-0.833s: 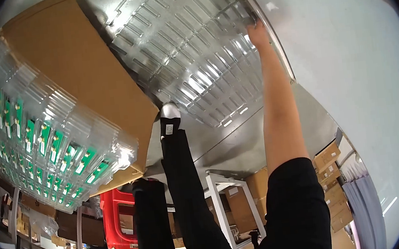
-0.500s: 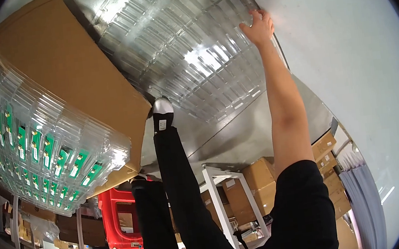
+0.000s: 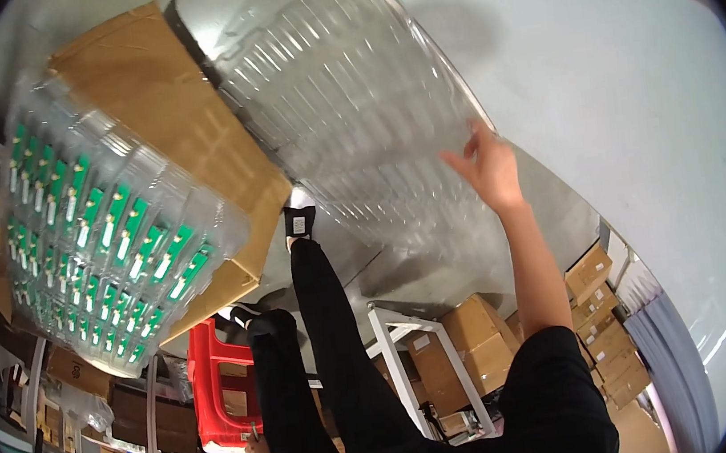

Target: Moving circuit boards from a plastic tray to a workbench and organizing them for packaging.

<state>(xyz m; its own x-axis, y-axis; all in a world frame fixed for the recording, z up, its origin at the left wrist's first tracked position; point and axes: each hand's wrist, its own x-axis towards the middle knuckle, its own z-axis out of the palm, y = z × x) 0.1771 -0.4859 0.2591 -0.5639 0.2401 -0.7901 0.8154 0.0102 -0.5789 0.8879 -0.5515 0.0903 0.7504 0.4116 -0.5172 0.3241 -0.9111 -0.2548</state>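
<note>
My right hand (image 3: 497, 174) is at the right edge of a clear plastic blister tray (image 3: 348, 94) with rows of moulded slots. Its thumb lies over the tray and its fingers curl at the edge. The tray is smeared by motion, and no boards show in it. Low at the left, my left hand (image 3: 258, 449) is beside the red plastic stool (image 3: 206, 396), fingers closed; a small thin thing seems to stick up from them, too small to name. Further left stand clear trays (image 3: 134, 185) filled with rows of green circuit boards (image 3: 116, 223).
A brown cardboard sheet or box (image 3: 149, 81) lies between the filled trays and the clear one. To the right is a broad pale tabletop (image 3: 598, 92). Below are a white metal frame (image 3: 391, 357), cardboard boxes (image 3: 479, 338) and a grey pleated curtain (image 3: 668, 353).
My right hand has moved down toward me, and the clear tray has shifted with it. The view has also shifted, bringing the filled trays and my left hand further in.
</note>
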